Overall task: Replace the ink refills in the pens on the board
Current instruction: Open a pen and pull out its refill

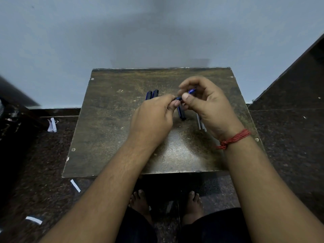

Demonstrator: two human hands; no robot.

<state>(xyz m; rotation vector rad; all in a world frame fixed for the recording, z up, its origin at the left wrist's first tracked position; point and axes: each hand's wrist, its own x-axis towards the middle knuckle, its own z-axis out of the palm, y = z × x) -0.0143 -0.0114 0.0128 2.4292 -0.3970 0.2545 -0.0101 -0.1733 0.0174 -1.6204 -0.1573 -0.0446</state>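
Over the middle of the worn brown board [108,120], both my hands hold one blue pen [192,90]. My left hand [154,118] grips its dark end with curled fingers. My right hand [205,104] pinches the blue tip section between thumb and fingers. Two capped blue pens [152,94] lie side by side on the board behind my left hand. Another blue pen [181,113] lies between my hands. Thin white refills [200,123] lie under my right hand, partly hidden.
The board stands against a pale wall [157,32]. Dark speckled floor [289,137] surrounds it, with white paper scraps [52,125] at the left. My bare feet [140,200] show below the board's front edge. A red thread [235,138] circles my right wrist.
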